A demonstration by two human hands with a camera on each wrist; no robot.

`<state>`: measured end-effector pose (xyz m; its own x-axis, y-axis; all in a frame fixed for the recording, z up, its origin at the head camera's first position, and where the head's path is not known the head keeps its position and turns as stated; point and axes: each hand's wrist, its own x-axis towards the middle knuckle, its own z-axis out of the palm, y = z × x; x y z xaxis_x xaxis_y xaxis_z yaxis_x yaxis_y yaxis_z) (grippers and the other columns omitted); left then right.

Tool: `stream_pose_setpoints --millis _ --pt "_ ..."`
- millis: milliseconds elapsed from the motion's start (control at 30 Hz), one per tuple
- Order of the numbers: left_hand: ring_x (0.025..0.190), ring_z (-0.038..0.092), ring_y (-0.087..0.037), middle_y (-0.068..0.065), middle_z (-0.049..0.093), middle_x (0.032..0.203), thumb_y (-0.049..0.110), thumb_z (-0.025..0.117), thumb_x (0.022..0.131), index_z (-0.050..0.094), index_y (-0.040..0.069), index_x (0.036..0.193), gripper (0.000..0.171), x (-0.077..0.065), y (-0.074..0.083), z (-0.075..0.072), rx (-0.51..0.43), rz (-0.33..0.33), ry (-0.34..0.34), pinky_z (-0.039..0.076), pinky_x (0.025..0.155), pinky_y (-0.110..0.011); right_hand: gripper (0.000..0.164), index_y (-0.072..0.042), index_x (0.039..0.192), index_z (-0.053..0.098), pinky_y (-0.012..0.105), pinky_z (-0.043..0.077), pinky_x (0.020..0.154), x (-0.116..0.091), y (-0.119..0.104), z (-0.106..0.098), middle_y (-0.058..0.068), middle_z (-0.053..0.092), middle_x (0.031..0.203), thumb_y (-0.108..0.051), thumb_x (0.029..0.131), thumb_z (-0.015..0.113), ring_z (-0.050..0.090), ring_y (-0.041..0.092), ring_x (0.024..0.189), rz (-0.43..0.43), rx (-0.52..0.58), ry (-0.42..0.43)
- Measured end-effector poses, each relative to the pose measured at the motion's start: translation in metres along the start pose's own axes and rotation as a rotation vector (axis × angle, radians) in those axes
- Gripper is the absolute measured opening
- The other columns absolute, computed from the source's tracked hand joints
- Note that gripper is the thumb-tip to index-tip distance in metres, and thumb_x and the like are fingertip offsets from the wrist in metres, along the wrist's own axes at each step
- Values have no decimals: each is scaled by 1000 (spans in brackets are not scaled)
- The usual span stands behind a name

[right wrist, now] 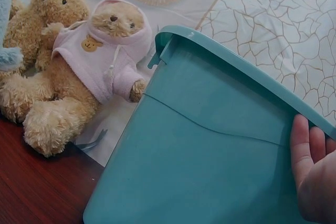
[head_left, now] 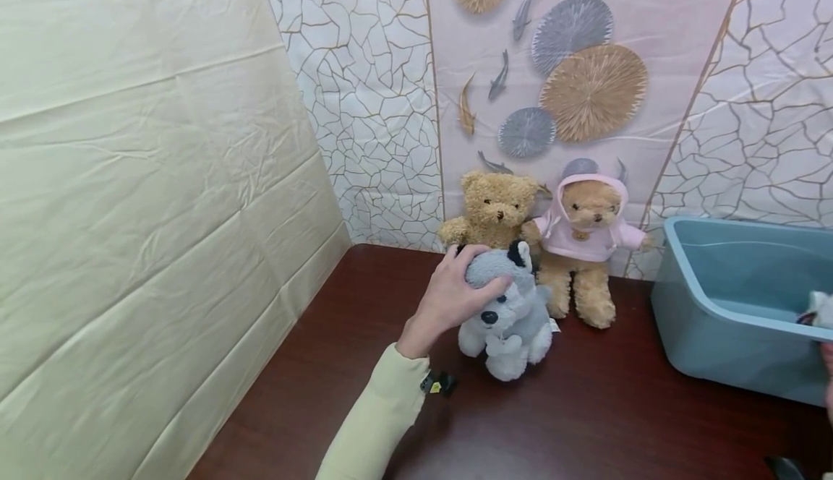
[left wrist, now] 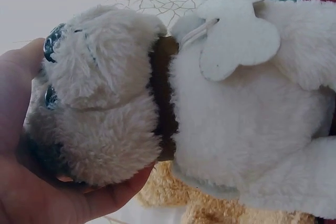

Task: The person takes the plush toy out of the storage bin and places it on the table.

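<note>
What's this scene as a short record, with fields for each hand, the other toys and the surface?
Left hand: holds the grey-and-white plush husky by its head
Right hand: touches the blue-green rectangular plastic bin, just under its rim
Behind the husky: curly-furred tan plush bear
Between that bear and the bin: light-brown plush bear in a pink hooded top
Surface: dark reddish-brown tabletop

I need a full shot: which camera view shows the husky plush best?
The head view: it shows the husky plush from ear to feet, though the left hand covers part of its head. The left wrist view crops it, close on muzzle and belly; the right wrist view has only a bluish furry sliver, possibly it.
</note>
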<state>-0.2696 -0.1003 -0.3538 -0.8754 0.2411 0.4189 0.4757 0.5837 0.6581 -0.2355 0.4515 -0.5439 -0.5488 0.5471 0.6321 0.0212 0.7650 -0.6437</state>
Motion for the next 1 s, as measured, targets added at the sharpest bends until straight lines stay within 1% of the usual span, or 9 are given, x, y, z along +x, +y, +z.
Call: stream_pose_setpoints --millis 333,400,500,633,733,867,900,967,1000 --pt "91 56 -20 -3 55 112 55 68 84 60 29 124 48 -10 -13 -12 35 -44 43 50 71 -32 43 -17 147 44 12 19 112 -5 -19 -2 2 46 150 -26 105 40 34 -6 136 63 115 18" --pt "91 57 -21 -4 55 113 55 68 84 60 28 125 50 -11 -14 -13 49 -52 61 51 72 -32 43 -14 147 44 13 19 113 -8 -27 -6 2 46 150 -26 106 39 33 -5 137 64 107 8" --pt "89 58 -22 -5 56 112 55 67 84 60 25 126 52 -11 -15 -15 76 -64 86 51 72 -33 41 -24 146 43 15 20 113 -9 -35 -7 -15 44 147 -27 105 39 31 -11 133 117 157 -4" --pt "86 57 -22 -6 55 108 55 67 84 60 24 128 54 -12 -16 -17 86 -86 106 50 70 -33 42 -32 146 40 13 21 112 -6 -22 -2 -26 41 143 -28 104 42 32 -16 129 116 186 8" --pt "85 56 -21 -6 55 107 56 67 84 60 24 128 54 -13 -18 -19 81 -105 121 49 70 -34 43 -29 146 42 14 22 112 -2 -14 1 -27 44 140 -28 103 45 35 -13 129 125 245 21" --pt "81 55 -21 -6 53 108 57 65 85 60 23 126 54 -12 -21 -20 94 -113 147 48 68 -34 42 -33 145 42 12 21 110 0 -5 3 -28 43 139 -30 104 43 33 -16 128 84 201 24" --pt "81 55 -21 -6 53 108 57 65 85 60 22 126 54 -11 -21 -21 100 -113 151 48 68 -34 42 -30 146 42 12 21 111 0 -6 3 -23 43 143 -26 104 43 32 -15 129 95 209 19" --pt "79 55 -21 -7 53 108 58 64 85 60 20 126 55 -11 -22 -21 115 -110 161 48 67 -34 40 -28 141 49 11 29 107 0 -11 0 -17 49 141 -18 102 48 39 -12 127 179 525 -42" --pt "79 55 -21 -7 53 108 58 64 85 60 19 125 56 -11 -23 -21 123 -111 166 48 67 -35 42 -24 142 48 9 29 107 -1 -23 -4 -13 48 144 -15 102 49 39 -10 129 257 621 -48"
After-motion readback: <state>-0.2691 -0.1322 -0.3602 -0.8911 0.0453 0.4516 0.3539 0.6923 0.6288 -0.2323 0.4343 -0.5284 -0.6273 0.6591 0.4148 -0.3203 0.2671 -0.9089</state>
